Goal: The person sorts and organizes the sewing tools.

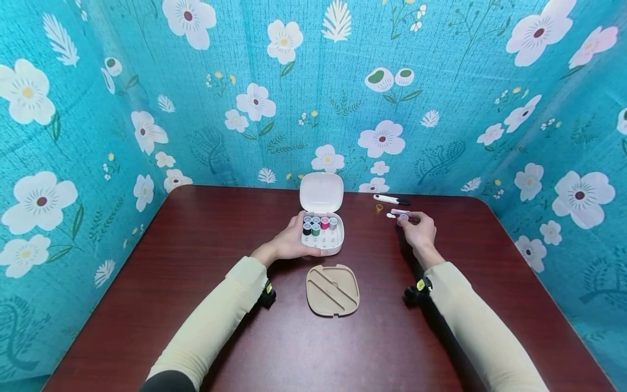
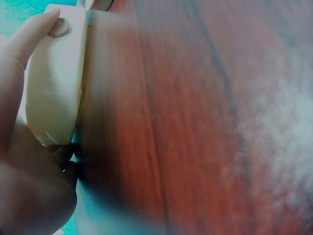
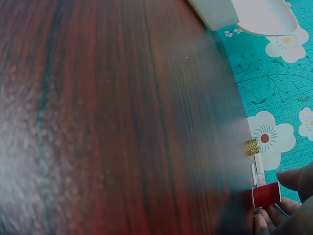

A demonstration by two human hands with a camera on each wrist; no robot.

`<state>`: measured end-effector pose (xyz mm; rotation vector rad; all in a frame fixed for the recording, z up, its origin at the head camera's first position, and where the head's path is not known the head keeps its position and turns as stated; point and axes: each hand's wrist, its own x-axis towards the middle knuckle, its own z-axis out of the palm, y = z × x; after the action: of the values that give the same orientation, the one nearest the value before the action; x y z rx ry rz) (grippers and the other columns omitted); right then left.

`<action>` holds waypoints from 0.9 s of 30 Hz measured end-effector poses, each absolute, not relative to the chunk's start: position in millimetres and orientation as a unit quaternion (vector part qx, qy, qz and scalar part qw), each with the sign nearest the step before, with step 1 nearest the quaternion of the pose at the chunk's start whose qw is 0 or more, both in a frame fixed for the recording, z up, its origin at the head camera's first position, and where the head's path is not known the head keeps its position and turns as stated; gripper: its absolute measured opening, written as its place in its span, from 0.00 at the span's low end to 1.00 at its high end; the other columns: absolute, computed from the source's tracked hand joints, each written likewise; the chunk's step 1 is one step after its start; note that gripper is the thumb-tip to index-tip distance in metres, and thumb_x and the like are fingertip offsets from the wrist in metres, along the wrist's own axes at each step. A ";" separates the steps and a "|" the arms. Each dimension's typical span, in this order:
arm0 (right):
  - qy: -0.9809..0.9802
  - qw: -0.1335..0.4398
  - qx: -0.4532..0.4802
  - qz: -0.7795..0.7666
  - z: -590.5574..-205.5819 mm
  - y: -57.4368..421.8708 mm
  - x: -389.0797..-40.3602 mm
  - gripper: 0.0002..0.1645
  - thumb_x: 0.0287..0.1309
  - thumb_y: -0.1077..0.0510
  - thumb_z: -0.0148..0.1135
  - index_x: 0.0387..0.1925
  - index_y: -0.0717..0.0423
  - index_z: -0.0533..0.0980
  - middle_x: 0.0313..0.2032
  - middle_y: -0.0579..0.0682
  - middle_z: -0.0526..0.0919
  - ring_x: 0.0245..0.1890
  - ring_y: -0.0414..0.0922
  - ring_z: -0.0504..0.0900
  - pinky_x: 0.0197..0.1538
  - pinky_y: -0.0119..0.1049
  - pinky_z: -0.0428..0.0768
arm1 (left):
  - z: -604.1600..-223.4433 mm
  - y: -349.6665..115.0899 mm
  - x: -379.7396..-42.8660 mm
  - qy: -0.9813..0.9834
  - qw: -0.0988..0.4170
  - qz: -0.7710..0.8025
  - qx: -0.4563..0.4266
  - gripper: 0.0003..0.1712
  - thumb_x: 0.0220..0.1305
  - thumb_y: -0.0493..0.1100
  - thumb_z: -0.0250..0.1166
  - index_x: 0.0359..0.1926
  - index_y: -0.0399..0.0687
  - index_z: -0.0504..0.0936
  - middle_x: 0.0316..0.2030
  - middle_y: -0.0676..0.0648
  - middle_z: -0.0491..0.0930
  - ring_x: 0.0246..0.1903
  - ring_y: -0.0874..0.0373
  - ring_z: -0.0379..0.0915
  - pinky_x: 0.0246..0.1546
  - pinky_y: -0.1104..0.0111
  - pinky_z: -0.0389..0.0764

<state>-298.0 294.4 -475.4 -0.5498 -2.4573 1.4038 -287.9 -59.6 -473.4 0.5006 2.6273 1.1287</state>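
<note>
A white sewing box [image 1: 338, 239] stands with its lid [image 1: 321, 191] raised, several thread spools [image 1: 325, 223] in its back rows. My left hand [image 1: 290, 239] grips the box from the left; in the left wrist view the thumb [image 2: 36, 29] lies along the front wall by a round button [image 2: 59, 28]. At the table's back right, my right hand [image 1: 421, 230] holds a red thread spool [image 3: 267, 195] between thumb and fingers. Close beside that spool lie a gold thimble [image 1: 379, 207] and small white and pink items [image 1: 399, 211], too small to name.
A beige tray insert [image 1: 333, 291] with a diagonal bar lies in front of the box. A white and black slim tool [image 1: 392, 200] rests near the back edge of the dark wooden table [image 1: 206, 228]. A floral turquoise curtain [image 1: 274, 109] hangs behind it.
</note>
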 end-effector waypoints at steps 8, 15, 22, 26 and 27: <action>-0.850 0.135 -0.184 0.475 -476.3 292.4 -298.3 0.18 0.67 0.56 0.66 0.53 0.62 0.83 0.47 0.62 0.88 0.55 0.52 0.78 0.50 0.37 0.70 | -474.9 -59.9 -287.2 0.897 0.119 0.388 0.174 0.74 0.42 0.65 0.81 0.79 0.50 0.45 0.70 0.39 0.57 0.65 0.47 0.64 0.68 0.55 0.67; -0.859 0.122 -0.156 0.472 -472.3 290.3 -298.9 0.16 0.68 0.56 0.65 0.50 0.63 0.85 0.53 0.64 0.83 0.61 0.56 0.70 0.61 0.45 0.66 | -473.4 -60.6 -289.6 0.899 0.119 0.384 0.174 0.72 0.43 0.65 0.81 0.78 0.52 0.45 0.69 0.40 0.57 0.64 0.48 0.65 0.67 0.56 0.68; -0.838 0.056 -0.117 0.531 -470.9 286.0 -299.6 0.19 0.71 0.58 0.62 0.56 0.67 0.81 0.55 0.63 0.78 0.52 0.42 0.75 0.48 0.29 0.75 | -472.9 -61.7 -290.3 0.901 0.124 0.381 0.168 0.75 0.43 0.65 0.81 0.80 0.52 0.42 0.72 0.40 0.55 0.66 0.48 0.63 0.68 0.56 0.66; -0.796 0.024 -0.079 0.599 -473.2 282.6 -297.6 0.22 0.73 0.61 0.60 0.61 0.72 0.76 0.61 0.67 0.75 0.39 0.31 0.84 0.45 0.23 0.80 | -475.2 -60.6 -290.3 0.899 0.123 0.384 0.170 0.74 0.43 0.66 0.81 0.80 0.51 0.43 0.71 0.40 0.56 0.65 0.48 0.64 0.67 0.55 0.67; -0.787 0.019 -0.069 0.613 -473.4 281.1 -296.6 0.23 0.73 0.61 0.59 0.62 0.74 0.74 0.62 0.68 0.74 0.39 0.30 0.84 0.46 0.23 0.80 | -476.5 -60.1 -291.0 0.899 0.124 0.384 0.170 0.74 0.43 0.66 0.81 0.79 0.51 0.44 0.71 0.40 0.56 0.65 0.47 0.64 0.67 0.55 0.67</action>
<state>-296.6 281.1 -473.4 -0.2155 -2.4420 1.9019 -291.0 -60.1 -476.5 0.4951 2.6222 1.1186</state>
